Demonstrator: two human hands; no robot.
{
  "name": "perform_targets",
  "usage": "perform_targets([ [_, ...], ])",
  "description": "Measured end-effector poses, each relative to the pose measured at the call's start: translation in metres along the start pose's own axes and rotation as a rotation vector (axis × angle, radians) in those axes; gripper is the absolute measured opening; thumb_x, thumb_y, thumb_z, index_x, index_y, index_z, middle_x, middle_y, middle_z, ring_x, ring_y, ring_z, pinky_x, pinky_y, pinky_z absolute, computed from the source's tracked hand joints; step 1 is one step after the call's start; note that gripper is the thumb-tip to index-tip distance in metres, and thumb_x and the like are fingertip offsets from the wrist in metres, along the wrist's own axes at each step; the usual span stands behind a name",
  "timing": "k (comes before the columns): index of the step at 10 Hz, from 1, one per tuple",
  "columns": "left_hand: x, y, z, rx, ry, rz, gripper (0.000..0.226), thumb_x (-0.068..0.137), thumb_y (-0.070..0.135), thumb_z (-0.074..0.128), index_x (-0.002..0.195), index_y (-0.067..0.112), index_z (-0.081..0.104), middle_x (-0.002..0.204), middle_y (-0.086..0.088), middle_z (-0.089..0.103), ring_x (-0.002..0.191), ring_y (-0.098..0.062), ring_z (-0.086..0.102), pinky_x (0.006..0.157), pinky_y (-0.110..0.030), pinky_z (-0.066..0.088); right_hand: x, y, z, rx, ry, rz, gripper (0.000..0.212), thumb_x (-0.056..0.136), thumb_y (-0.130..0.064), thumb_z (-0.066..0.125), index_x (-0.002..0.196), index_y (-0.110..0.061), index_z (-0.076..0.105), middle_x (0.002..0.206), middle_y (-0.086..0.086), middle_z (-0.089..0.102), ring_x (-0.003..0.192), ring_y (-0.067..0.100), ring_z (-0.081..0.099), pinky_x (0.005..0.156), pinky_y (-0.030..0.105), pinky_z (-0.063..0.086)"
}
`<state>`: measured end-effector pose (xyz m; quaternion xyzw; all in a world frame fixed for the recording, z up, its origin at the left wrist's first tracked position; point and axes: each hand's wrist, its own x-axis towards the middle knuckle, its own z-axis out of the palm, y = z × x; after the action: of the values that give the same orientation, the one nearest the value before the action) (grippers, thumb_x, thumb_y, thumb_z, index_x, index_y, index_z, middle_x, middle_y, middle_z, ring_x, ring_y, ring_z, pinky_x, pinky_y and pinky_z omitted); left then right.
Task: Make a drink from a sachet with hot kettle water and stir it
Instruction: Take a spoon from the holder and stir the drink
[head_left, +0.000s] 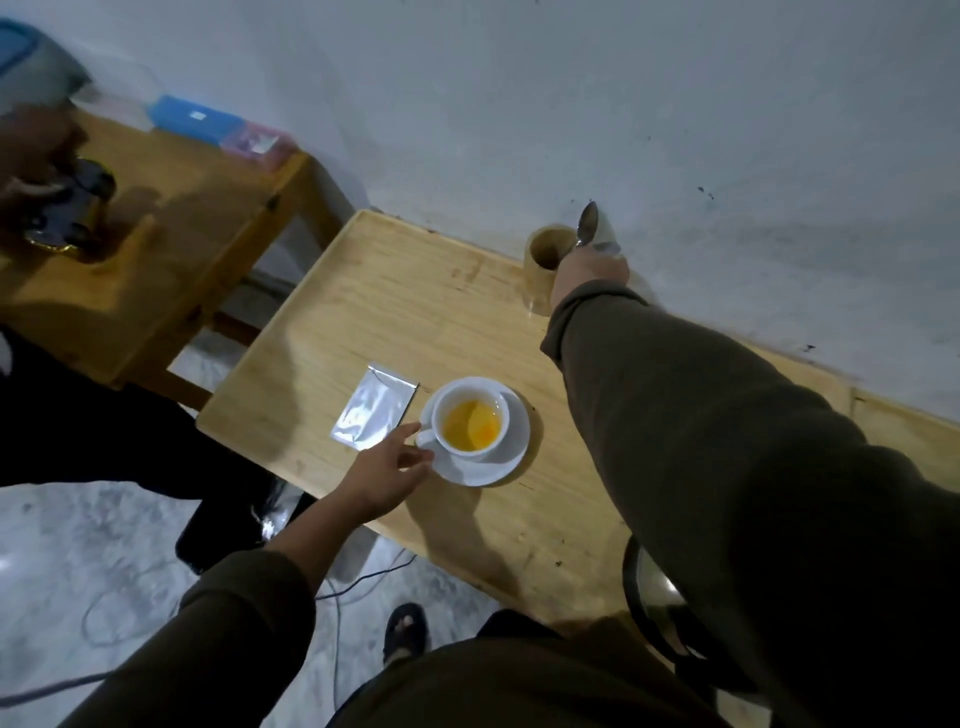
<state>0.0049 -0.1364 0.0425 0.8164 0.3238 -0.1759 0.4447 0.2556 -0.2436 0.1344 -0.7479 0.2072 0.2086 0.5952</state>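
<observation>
A white cup (470, 418) holding orange-yellow liquid stands on a white saucer (506, 457) on the light wooden table (395, 312). A silver sachet (375, 411) lies flat just left of it. My left hand (382, 475) is spread open, its fingertips at the cup's handle and the saucer's left rim. My right hand (589, 273) reaches to the far table edge and holds a metal spoon (588, 224) upright above a wooden cylindrical holder (543, 273). A kettle (657, 597) shows partly under my right sleeve at the near right.
A second wooden table (171, 218) at the left carries blue and pink boxes (195, 118) and dark gold-trimmed cups (67, 208), with another person's hand over them. A pale wall runs behind both tables. Cables lie on the marbled floor near my sandalled foot (405, 631).
</observation>
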Motion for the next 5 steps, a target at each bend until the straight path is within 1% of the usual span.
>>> perform_targets([
  [1, -0.001, 0.0, 0.0, 0.026, -0.006, 0.006, 0.059, 0.089, 0.017, 0.06, 0.143, 0.014, 0.037, 0.123, -0.009, 0.067, 0.121, -0.018, 0.059, 0.094, -0.023, 0.04, -0.003, -0.002, -0.001, -0.048, 0.064, -0.033, 0.038, 0.099, -0.025, 0.036, 0.131, -0.009, 0.052, 0.133, 0.011, 0.055, 0.118, 0.028, 0.057, 0.099, 0.038, 0.05],
  [2, 0.001, -0.001, -0.001, 0.036, -0.019, 0.008, 0.058, 0.088, 0.018, 0.06, 0.142, 0.016, 0.038, 0.124, -0.007, 0.067, 0.12, -0.017, 0.059, 0.093, -0.022, 0.04, -0.002, -0.007, 0.002, 0.028, 0.205, -0.062, 0.034, 0.097, -0.027, 0.038, 0.121, -0.011, 0.056, 0.124, 0.009, 0.059, 0.107, 0.027, 0.062, 0.095, 0.037, 0.052],
  [3, 0.001, -0.002, -0.003, 0.014, -0.027, 0.014, 0.059, 0.083, 0.026, 0.062, 0.138, 0.018, 0.042, 0.123, -0.006, 0.068, 0.118, -0.019, 0.06, 0.095, -0.027, 0.043, -0.02, -0.018, -0.002, -0.013, 0.314, -0.182, 0.031, 0.098, -0.026, 0.039, 0.115, -0.006, 0.056, 0.12, 0.01, 0.052, 0.101, 0.026, 0.06, 0.09, 0.036, 0.052],
  [4, -0.002, -0.003, -0.003, 0.004, -0.038, 0.048, 0.057, 0.081, 0.029, 0.059, 0.135, 0.018, 0.045, 0.125, -0.007, 0.066, 0.117, -0.02, 0.06, 0.098, -0.034, 0.045, -0.039, -0.023, -0.004, -0.06, 0.336, -0.358, 0.028, 0.097, -0.024, 0.041, 0.113, -0.005, 0.054, 0.12, 0.01, 0.047, 0.099, 0.026, 0.059, 0.089, 0.038, 0.053],
  [5, -0.004, -0.004, -0.004, 0.004, -0.051, 0.091, 0.055, 0.085, 0.024, 0.059, 0.137, 0.014, 0.042, 0.127, -0.009, 0.063, 0.118, -0.024, 0.058, 0.095, -0.033, 0.045, -0.063, -0.02, -0.003, -0.096, 0.348, -0.484, 0.03, 0.097, -0.023, 0.04, 0.118, -0.004, 0.049, 0.119, 0.011, 0.048, 0.091, 0.023, 0.056, 0.082, 0.034, 0.05],
])
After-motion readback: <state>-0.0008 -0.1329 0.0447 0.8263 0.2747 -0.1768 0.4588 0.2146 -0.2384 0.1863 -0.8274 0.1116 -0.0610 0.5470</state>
